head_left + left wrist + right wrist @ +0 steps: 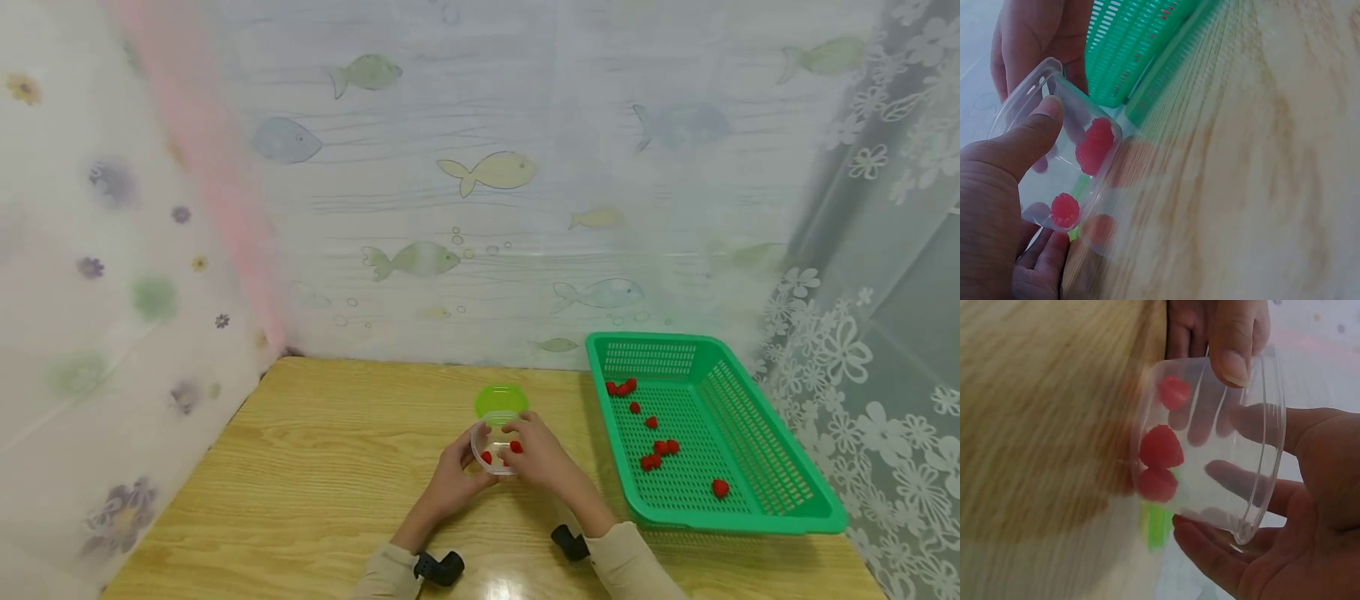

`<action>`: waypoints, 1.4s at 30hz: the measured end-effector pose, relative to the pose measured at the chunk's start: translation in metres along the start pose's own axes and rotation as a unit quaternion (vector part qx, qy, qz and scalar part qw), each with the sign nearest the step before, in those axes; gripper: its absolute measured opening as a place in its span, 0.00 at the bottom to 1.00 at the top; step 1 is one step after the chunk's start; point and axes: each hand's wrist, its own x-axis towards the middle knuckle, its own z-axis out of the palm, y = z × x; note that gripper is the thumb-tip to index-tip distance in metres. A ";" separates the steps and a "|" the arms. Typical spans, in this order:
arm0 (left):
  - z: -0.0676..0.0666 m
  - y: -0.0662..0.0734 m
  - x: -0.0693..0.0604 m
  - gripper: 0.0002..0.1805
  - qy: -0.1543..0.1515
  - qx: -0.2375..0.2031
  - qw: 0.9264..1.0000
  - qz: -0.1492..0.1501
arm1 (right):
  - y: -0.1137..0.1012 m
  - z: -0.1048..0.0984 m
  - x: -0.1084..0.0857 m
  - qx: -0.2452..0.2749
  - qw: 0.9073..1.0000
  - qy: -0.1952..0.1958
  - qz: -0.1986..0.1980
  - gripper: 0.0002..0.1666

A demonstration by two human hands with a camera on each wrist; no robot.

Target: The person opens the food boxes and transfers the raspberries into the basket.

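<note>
My left hand (452, 477) grips a clear plastic container (1210, 519) by its side, thumb on the outer wall. Inside it, red raspberries (1161, 447) lie at the bottom. The left wrist view also shows a raspberry (1095, 147) through the clear wall. Over the container's right side is my right hand (546, 454). In the right wrist view, two of its digits reach in past the rim, spread apart with nothing between them. Its other fingers (1210, 550) are outside, by the wall. Just behind the container lies a bright green lid (501, 400).
To the right, a green plastic basket (738, 522) with slotted walls stands on the wooden table (337, 433). Several raspberries (651, 422) are scattered in it, mostly toward its left side. A fish-patterned curtain (450, 208) hangs behind the table.
</note>
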 end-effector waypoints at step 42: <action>-0.003 0.001 -0.001 0.45 0.001 0.007 1.000 0.016 | 0.005 0.003 0.026 -0.035 0.996 -0.081 0.010 0.18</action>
